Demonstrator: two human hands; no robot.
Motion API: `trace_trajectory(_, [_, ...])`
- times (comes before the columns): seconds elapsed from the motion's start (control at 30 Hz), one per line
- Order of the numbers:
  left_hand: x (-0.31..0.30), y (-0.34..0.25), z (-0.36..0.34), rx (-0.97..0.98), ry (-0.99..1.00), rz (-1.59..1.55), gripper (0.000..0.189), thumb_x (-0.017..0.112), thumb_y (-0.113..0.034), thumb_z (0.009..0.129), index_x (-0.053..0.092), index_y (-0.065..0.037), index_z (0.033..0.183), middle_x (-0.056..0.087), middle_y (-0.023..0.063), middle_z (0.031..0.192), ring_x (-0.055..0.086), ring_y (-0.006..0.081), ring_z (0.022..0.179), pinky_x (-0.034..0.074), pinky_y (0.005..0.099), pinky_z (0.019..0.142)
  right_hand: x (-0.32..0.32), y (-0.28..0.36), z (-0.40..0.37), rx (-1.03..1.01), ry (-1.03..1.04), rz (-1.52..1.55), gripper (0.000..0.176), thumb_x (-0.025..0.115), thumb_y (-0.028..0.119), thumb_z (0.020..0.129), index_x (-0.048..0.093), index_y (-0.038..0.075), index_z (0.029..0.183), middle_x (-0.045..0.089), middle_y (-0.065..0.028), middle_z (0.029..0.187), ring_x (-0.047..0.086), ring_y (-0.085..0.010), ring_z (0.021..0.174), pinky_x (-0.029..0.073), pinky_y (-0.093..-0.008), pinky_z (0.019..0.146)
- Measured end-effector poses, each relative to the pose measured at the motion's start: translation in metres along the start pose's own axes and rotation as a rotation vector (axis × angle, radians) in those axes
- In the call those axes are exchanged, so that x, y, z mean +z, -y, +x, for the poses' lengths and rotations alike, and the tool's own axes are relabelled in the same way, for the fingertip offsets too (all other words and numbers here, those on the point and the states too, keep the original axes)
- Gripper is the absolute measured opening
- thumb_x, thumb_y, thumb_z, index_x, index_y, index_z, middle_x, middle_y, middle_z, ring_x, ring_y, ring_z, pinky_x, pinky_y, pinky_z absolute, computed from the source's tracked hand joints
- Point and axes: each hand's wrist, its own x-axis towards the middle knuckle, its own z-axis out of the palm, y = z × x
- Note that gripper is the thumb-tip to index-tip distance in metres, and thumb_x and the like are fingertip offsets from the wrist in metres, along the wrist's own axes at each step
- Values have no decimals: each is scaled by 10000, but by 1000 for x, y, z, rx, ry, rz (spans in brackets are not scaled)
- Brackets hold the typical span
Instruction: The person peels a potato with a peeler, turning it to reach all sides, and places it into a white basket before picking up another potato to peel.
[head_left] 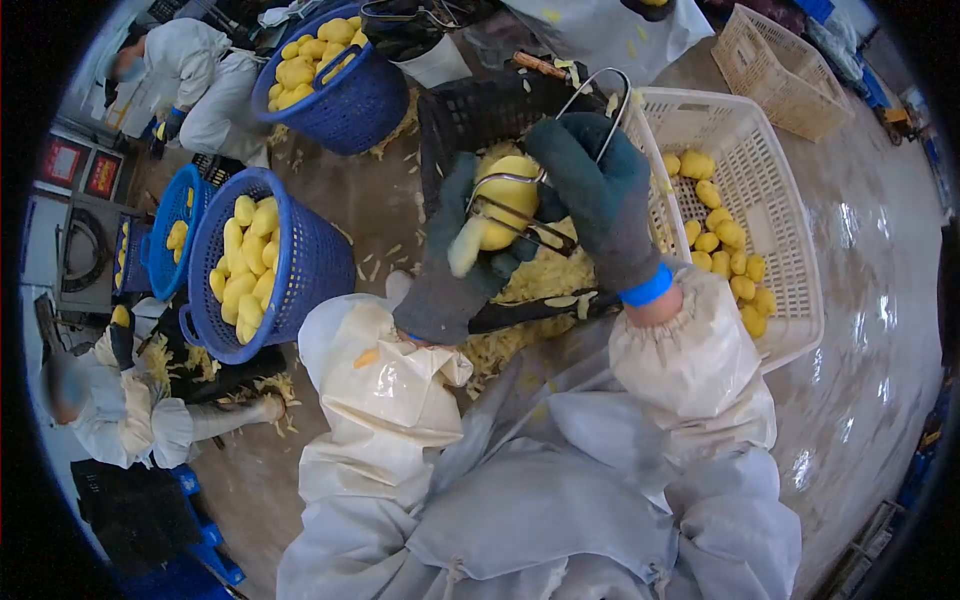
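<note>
Over a dark crate (440,125) full of peelings, my left hand (445,285) in a dark work glove is wrapped round a peeled yellow potato (512,172). My right hand (595,195), gloved alike with a blue band at the wrist, grips a peeler (628,95) with a bent wire handle. The peeler's metal blade part lies across the potato's surface. Beneath both hands, pale potato peelings (545,278) fill the crate and spill toward my apron.
To the right stands a white crate (805,260) with several potatoes (735,235). Blue baskets (315,275) of potatoes stand left, with another basket (350,110) behind. Two seated people (205,80) work at the left; a beige crate (780,80) sits at the back right.
</note>
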Motion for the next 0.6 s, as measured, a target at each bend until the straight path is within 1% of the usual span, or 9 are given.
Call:
trace_trajectory(0.03, [45,-10,-1,-11,-316,245,598,467,-463,936,431,20,1286,576,191,1105,653,221,776,545,244,436,-6,-15,10,-73,-64,17,199,634,192,865,650,8,940,618,7,781,558,-74,670,429,-216,593])
trace_trajectory(0.07, [38,-12,0,-7,-318,244,598,467,-463,936,431,20,1286,576,191,1105,653,221,776,545,244,436,-13,-28,23,-149,-118,31,194,639,192,862,652,14,938,620,6,783,557,-71,683,426,-216,609])
trace_trajectory(0.13, [26,-21,4,-295,111,-210,575,464,-467,942,448,0,1277,575,201,1129,658,216,658,538,251,424,-32,-19,40,-42,-312,68,198,622,239,885,653,48,921,587,9,733,534,-58,617,397,-202,523])
trace_trajectory(0.17, [31,-21,1,-265,-40,-153,589,482,-496,929,471,-1,1249,600,190,1096,625,206,534,521,245,395,-32,-7,37,14,-251,161,207,620,256,886,648,53,915,570,14,704,510,-52,576,376,-197,497])
trace_trajectory(0.27, [43,-14,5,-91,-249,239,556,559,-447,901,487,2,1221,625,156,1020,634,198,588,518,238,413,-26,17,21,97,-100,256,225,622,283,884,639,60,906,542,23,655,466,-44,507,343,-190,462])
trace_trajectory(0.3, [43,-13,3,-47,-214,416,493,662,-320,848,507,-14,1202,635,122,984,642,179,687,534,250,500,-23,19,18,121,-20,270,232,626,293,880,636,62,903,532,26,636,445,-43,479,331,-188,453])
trace_trajectory(0.43, [57,-10,-4,121,-237,876,496,717,-173,793,507,-19,1214,580,86,1089,588,113,813,522,244,627,-25,-3,24,175,-45,148,223,612,285,892,642,64,889,531,29,625,443,-48,457,315,-187,438])
trace_trajectory(0.53, [46,-4,1,397,-149,1125,511,718,-179,795,503,-27,1233,579,93,1084,595,122,821,514,244,654,-31,1,35,138,-178,267,243,647,285,860,660,42,873,536,6,609,485,-74,478,345,-212,434])
trace_trajectory(0.6, [38,-5,2,396,-152,1188,516,715,-187,803,498,-29,1244,580,98,1079,599,127,823,509,242,673,-29,5,24,191,-69,302,227,650,273,857,657,47,845,535,8,608,479,-74,475,341,-212,432])
